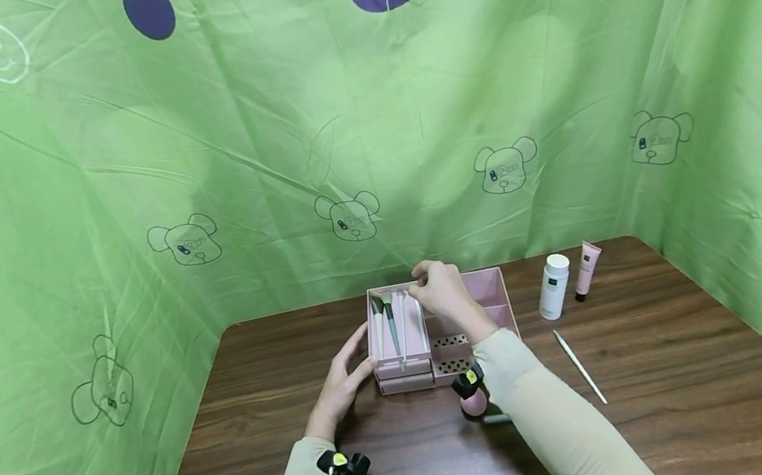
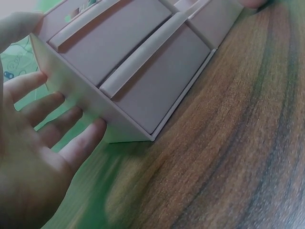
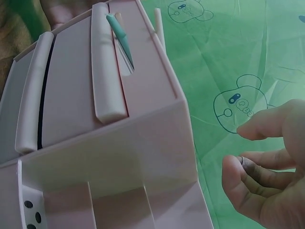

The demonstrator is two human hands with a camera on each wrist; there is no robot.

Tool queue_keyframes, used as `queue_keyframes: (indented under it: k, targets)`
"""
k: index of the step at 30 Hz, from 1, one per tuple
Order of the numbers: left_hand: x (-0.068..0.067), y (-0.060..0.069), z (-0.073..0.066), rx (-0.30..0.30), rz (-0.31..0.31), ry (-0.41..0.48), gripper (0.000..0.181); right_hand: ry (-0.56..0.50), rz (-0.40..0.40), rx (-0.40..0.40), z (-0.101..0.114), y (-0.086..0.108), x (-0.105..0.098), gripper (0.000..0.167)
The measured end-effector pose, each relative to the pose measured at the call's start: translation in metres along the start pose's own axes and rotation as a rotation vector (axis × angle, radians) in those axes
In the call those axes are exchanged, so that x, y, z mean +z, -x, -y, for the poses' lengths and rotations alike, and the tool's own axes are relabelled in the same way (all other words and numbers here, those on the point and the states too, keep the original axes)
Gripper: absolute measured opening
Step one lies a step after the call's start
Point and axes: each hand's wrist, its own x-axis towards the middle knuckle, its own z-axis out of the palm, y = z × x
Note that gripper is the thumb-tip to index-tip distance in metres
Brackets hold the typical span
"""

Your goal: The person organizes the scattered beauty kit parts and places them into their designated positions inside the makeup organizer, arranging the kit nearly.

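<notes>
A pink desktop organizer (image 1: 406, 383) with two drawers on its left half stands on the table. Several makeup brushes (image 1: 391, 322), some with green parts, lie in its top tray. My left hand (image 1: 340, 383) touches the organizer's left side wall, its fingers nearly straight in the left wrist view. Above the organizer's back edge is my right hand (image 1: 442, 290), close to the tray's brushes in the head view. The right wrist view shows its thumb and fingers loosely bent and apart, with nothing visible between them. Open compartments (image 3: 119, 205) make up the organizer's right half.
To the right stand a white bottle (image 1: 554, 287) and a pink tube (image 1: 587, 271) with a dark cap. A thin white stick (image 1: 580, 368) lies before them. Under my right wrist are a round pink item (image 1: 474, 402) and a green stick (image 1: 497, 419). Green cloth (image 1: 333, 113) hangs behind.
</notes>
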Motion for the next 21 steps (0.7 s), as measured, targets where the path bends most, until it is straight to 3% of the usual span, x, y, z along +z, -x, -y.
queue_keyframes:
  k: [9, 17, 21]
  targets:
    - [-0.002, -0.001, 0.03, 0.021, -0.014, 0.004, 0.062, 0.003, 0.005, -0.005, -0.004, 0.005, -0.009, 0.029]
    - [-0.001, 0.0, 0.023, 0.016, -0.012, -0.006, 0.062, 0.036, -0.007, -0.016, -0.011, 0.011, -0.019, 0.03]
    - [-0.001, 0.0, 0.007, 0.017, 0.01, 0.006, 0.062, 0.043, -0.015, -0.02, -0.015, 0.015, -0.026, 0.032]
